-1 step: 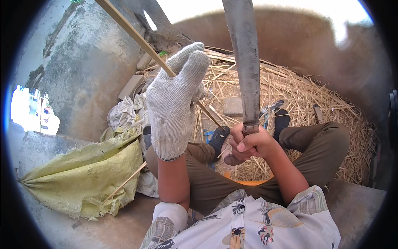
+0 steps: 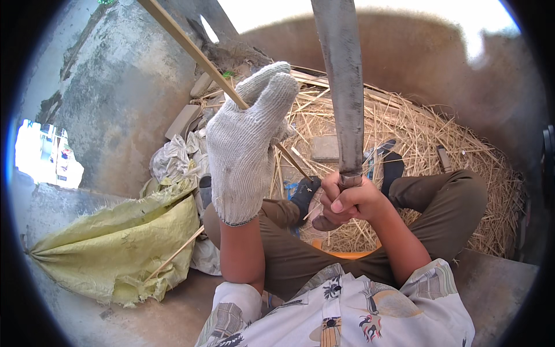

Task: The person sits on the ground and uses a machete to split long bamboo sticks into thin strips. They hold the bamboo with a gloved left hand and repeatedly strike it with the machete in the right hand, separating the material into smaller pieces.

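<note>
My left hand (image 2: 240, 144) wears a white knitted glove and is closed around a long thin bamboo strip (image 2: 195, 55). The strip slants from the upper left, passes through the grip and comes out below the palm, reaching down towards my foot (image 2: 305, 194). Bare and to the right, my right hand (image 2: 352, 199) grips the handle of a large knife (image 2: 342, 87). Its long, dark, worn blade points up and away from me, and the tip runs past the top of the picture. Blade and strip are apart.
Loose bamboo shavings (image 2: 416, 127) cover the floor ahead, around a grey block (image 2: 325, 148). A yellow woven sack (image 2: 127, 243) and whitish sacking (image 2: 173, 159) lie at the left. Concrete walls (image 2: 133, 81) stand close on the left and ahead.
My gloved left hand has shifted very slightly to the right with the bamboo strip. My right hand and the knife stay practically in place.
</note>
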{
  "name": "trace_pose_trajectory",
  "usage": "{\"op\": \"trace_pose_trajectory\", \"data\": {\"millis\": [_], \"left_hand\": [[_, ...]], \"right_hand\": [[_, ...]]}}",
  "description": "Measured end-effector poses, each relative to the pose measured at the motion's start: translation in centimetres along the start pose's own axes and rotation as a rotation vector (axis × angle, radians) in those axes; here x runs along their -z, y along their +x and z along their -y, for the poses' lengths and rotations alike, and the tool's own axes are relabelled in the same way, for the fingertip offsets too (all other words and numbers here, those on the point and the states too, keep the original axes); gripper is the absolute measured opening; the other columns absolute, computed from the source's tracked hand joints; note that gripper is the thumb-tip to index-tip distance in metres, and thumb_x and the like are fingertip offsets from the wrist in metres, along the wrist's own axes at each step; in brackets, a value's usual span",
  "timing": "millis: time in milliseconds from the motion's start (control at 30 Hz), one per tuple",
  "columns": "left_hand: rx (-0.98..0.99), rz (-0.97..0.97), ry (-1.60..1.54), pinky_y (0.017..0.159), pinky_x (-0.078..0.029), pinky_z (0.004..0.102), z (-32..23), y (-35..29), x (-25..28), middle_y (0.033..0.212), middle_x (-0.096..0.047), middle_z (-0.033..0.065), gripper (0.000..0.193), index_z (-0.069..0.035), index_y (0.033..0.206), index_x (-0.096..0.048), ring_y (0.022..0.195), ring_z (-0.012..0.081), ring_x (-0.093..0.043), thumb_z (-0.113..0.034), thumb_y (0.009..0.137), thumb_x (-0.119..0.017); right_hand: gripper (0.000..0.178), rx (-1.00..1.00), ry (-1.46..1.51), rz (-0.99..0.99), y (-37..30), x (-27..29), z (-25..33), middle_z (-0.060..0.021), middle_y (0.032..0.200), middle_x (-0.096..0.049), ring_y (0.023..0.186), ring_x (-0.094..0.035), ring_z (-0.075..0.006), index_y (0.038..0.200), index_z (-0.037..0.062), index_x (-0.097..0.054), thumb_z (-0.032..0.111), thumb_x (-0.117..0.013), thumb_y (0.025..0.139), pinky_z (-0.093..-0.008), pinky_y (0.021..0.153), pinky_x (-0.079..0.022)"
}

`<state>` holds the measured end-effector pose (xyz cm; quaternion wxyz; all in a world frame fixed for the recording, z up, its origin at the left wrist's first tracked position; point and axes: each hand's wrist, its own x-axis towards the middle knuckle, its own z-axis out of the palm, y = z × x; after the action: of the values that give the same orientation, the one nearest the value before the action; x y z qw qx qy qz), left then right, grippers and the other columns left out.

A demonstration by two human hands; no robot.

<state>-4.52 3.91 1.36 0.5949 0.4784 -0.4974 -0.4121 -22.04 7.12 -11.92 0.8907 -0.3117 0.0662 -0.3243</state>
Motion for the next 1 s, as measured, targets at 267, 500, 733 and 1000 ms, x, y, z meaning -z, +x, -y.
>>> {"op": "trace_pose_trajectory", "data": {"millis": [267,500,733,1000], "left_hand": [[0.107,0.111,0.065,0.058,-0.045,0.0198,-1.2,-1.4,-1.3,0.083,-0.070,-0.0035,0.032,-0.005,0.111,-0.077,0.068,0.0015,-0.055,-0.028,0.088,-0.081],[0.167,0.146,0.000,0.053,-0.038,0.0205,-1.0,-1.5,-0.6,0.070,-0.062,-0.0041,0.024,-0.004,0.102,-0.077,0.060,0.0014,-0.050,-0.023,0.087,-0.081],[0.148,0.241,-0.013,0.050,-0.036,0.0207,-1.1,-1.7,0.2,0.068,-0.061,-0.0040,0.023,-0.004,0.101,-0.077,0.057,0.0013,-0.048,-0.024,0.089,-0.079],[0.108,0.135,0.038,0.051,-0.037,0.0207,-1.4,-1.7,-0.6,0.069,-0.059,-0.0028,0.025,-0.001,0.097,-0.074,0.058,0.0036,-0.048,-0.024,0.089,-0.078]], "right_hand": [[0.026,-0.007,-0.045,0.027,-0.4,-1.0,0.2,0.0011,0.052,-0.041,0.041,-0.036,-0.0068,0.065,0.0084,-0.044,0.000,-0.066,0.077,-0.0254,0.041,-0.028],[0.031,-0.036,-0.109,0.008,-0.6,-2.1,0.9,0.0005,0.050,-0.039,0.042,-0.036,-0.0096,0.060,0.0070,-0.041,0.000,-0.066,0.077,-0.0268,0.042,-0.027],[0.030,-0.021,0.000,0.082,-0.6,-2.4,0.9,0.0000,0.050,-0.039,0.041,-0.034,-0.0094,0.060,0.0058,-0.041,-0.002,-0.065,0.077,-0.0275,0.041,-0.026],[0.030,-0.007,0.115,0.166,-0.7,-1.9,0.8,0.0026,0.051,-0.038,0.041,-0.034,-0.0075,0.062,0.0097,-0.041,0.003,-0.063,0.080,-0.0263,0.040,-0.030]]}}
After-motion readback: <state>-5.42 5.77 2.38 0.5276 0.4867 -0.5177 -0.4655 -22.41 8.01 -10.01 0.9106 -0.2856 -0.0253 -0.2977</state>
